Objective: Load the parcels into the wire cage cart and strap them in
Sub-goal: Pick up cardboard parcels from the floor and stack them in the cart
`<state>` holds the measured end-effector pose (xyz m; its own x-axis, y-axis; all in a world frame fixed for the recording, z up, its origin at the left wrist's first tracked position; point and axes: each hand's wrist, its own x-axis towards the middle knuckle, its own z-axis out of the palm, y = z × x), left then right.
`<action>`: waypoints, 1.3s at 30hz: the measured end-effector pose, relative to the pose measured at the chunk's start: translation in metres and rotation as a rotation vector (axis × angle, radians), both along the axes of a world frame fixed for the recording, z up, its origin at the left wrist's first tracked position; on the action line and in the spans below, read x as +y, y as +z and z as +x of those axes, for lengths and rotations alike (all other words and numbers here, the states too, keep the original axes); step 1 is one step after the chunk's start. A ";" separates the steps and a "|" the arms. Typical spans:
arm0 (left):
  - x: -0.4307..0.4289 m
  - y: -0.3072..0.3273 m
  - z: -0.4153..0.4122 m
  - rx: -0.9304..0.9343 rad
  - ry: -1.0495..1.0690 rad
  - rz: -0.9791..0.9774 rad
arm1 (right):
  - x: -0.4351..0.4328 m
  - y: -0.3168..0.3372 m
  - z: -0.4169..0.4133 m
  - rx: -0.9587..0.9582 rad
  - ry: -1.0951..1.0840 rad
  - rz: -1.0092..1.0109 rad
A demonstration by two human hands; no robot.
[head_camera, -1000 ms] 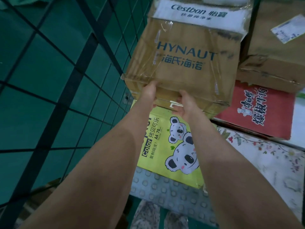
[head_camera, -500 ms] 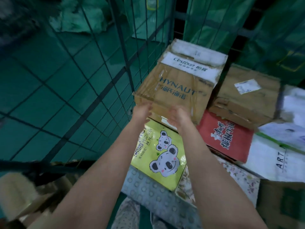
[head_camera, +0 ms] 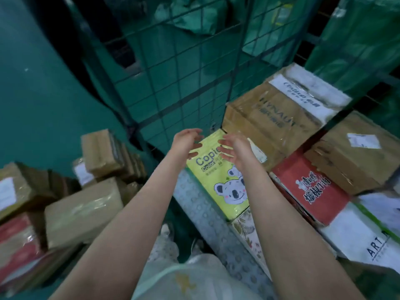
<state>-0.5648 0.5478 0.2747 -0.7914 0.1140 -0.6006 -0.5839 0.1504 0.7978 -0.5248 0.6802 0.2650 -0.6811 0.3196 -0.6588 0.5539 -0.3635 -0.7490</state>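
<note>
Change: both hands gripped the near edge of the HYNAUT box [head_camera: 275, 124] a moment ago; now they are off it and drawn back toward me.
HYNAUT box: taped brown carton, in the far left corner of the wire cage cart [head_camera: 184, 83], on top of other parcels, its white-labelled end away from me, beside the mesh.
Left hand [head_camera: 186, 140]: free, fingers apart and loosely curled, holding nothing, above the top end of the yellow paper pack [head_camera: 225, 182].
Right hand [head_camera: 234, 151]: free, fingers relaxed and spread, palm turned to my left hand, close to it but apart.
Yellow paper pack: koala print, flat, its far end at the HYNAUT box's near edge.
Red box [head_camera: 309, 187]: just right of the yellow pack, partly under a plain brown carton [head_camera: 355, 156] with a white label.
White box [head_camera: 357, 237]: lettered "ART", near right.
Loose parcels [head_camera: 84, 211]: brown and red cartons piled on the green floor [head_camera: 39, 94] outside the cage, left of my arm.
</note>
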 end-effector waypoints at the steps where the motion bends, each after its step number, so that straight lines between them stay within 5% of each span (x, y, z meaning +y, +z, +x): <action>1: -0.014 0.000 0.003 -0.010 0.035 0.001 | -0.011 -0.001 -0.001 -0.008 0.045 0.001; 18: -0.275 0.001 0.116 -0.052 0.662 0.039 | -0.278 -0.007 0.014 -0.063 0.697 0.002; 39: -0.528 -0.032 0.444 -0.155 1.376 -0.043 | -0.583 -0.049 0.259 -0.191 1.421 0.117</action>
<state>-0.1204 0.0194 0.2427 -0.1763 -0.7161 -0.6754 -0.3623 -0.5908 0.7209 -0.2655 0.0968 0.2163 -0.3688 -0.4850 -0.7930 0.4819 0.6297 -0.6093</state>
